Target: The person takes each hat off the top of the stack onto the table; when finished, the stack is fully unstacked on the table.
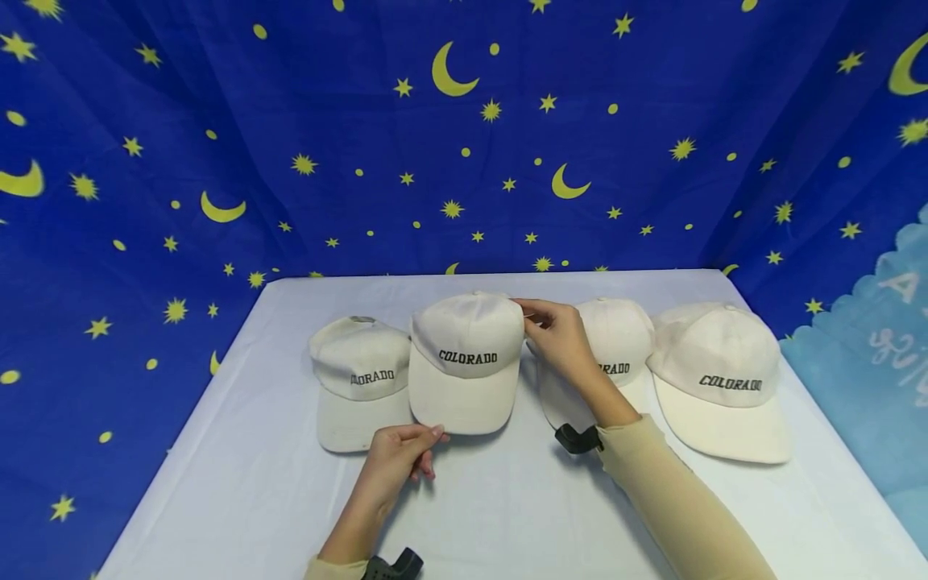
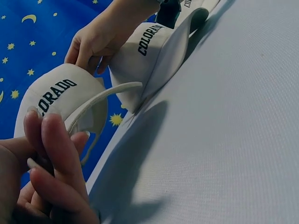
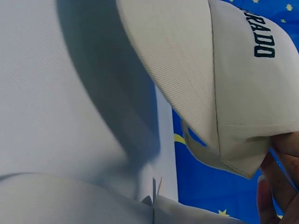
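Observation:
A cream baseball cap point(image 1: 467, 326) lettered COLORADO is held above the table, brim toward me. My left hand point(image 1: 399, 463) pinches the front edge of its brim between thumb and fingers. At the crown's right side my right hand point(image 1: 561, 338) grips the fabric; the right wrist view shows those fingers point(image 3: 280, 177) at the cap's back edge. In the left wrist view the raised cap point(image 2: 65, 86) hangs clear of the tabletop and throws a shadow. Behind my right hand and forearm, another cap point(image 1: 619, 334) is partly hidden.
A similar cap point(image 1: 362, 370) lies to the left, partly overlapped by the held one. Farthest right rests one more COLORADO cap point(image 1: 718, 370), touching its neighbour. White cloth covers the table point(image 1: 239, 483). A blue curtain point(image 1: 377, 121) with moons and stars hangs behind and at the sides.

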Demonstrator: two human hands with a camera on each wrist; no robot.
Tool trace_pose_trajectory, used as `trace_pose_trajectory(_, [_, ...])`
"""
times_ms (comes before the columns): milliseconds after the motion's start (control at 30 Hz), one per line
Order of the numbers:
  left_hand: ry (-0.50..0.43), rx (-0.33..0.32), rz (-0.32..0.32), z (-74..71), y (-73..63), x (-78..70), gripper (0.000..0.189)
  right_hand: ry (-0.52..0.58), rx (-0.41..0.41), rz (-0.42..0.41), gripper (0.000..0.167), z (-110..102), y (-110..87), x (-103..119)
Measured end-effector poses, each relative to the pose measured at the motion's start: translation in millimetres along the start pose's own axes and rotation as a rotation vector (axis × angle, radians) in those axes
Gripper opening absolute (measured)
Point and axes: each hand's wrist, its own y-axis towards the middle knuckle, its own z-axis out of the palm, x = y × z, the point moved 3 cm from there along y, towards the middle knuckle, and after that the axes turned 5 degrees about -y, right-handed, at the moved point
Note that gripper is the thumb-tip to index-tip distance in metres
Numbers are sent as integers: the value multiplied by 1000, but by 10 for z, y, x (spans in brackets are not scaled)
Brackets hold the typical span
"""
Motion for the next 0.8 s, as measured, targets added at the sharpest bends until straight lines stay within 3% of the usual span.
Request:
trace_pose_trajectory(533, [19,69,-43,18,7,44,28,-58,10,-1,26,18,-40,-1])
trace_pose_trajectory(800, [23,155,-62,17,1,53,32,-87,24,-2,26,37,-49,5])
